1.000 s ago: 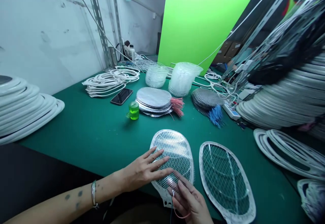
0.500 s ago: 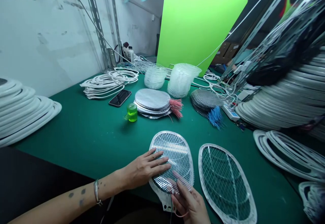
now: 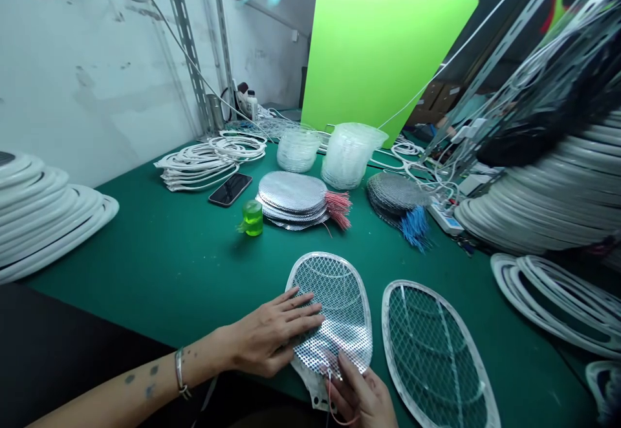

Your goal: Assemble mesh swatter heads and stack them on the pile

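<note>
A perforated metal mesh sheet [image 3: 334, 324] with a pink wire lies over a white racket-shaped frame [image 3: 367, 315] at the table's near edge. My left hand [image 3: 281, 324] rests on the mesh from the left, fingers stretched out flat. At the bottom edge my right hand [image 3: 361, 389] has its thumb on top of the mesh and its fingers beneath, pinching it near the wire joint. The pink wire [image 3: 334, 405] loops down by those fingers. Just right lies a second white frame [image 3: 388, 324] with a diamond grid, touched by neither hand.
Behind are stacked mesh sheets with pink wires [image 3: 294, 192], dark mesh sheets with blue wires [image 3: 395, 192], a green tape roll [image 3: 252, 218] and a phone [image 3: 230, 190]. Clear plastic stacks [image 3: 352, 156] stand farther back. White frame stacks [image 3: 48, 221] flank the table; a green board [image 3: 383, 59] rises behind.
The bright reflection on the mesh has shifted toward its lower part as the sheet's tilt changed. My right hand has moved slightly down and left; my left hand stays flat on the sheet.
</note>
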`<act>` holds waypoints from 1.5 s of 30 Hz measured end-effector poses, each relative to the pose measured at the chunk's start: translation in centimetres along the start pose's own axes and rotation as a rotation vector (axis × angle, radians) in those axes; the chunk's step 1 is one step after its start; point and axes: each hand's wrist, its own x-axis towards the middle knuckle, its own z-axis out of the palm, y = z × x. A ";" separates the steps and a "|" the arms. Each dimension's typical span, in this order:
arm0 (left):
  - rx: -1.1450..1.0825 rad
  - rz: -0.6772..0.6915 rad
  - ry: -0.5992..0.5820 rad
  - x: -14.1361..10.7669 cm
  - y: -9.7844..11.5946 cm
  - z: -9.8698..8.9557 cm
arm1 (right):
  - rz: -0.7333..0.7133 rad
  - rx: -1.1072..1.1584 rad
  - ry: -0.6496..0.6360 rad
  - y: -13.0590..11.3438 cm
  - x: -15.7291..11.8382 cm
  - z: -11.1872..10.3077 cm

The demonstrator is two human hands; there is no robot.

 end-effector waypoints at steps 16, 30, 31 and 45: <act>0.113 -0.360 0.060 9.5 -2.5 2.6 | 0.023 0.027 0.002 0.5 0.7 -0.1; 0.255 -0.421 0.135 9.7 -2.1 4.6 | 0.034 0.031 -0.015 0.8 0.9 -0.2; 0.267 -0.426 0.145 9.7 -2.0 4.8 | 0.028 0.024 -0.014 0.8 0.8 -0.2; 0.254 -0.407 0.029 9.5 -1.5 3.9 | 0.117 -0.365 -0.251 2.0 -4.3 -3.8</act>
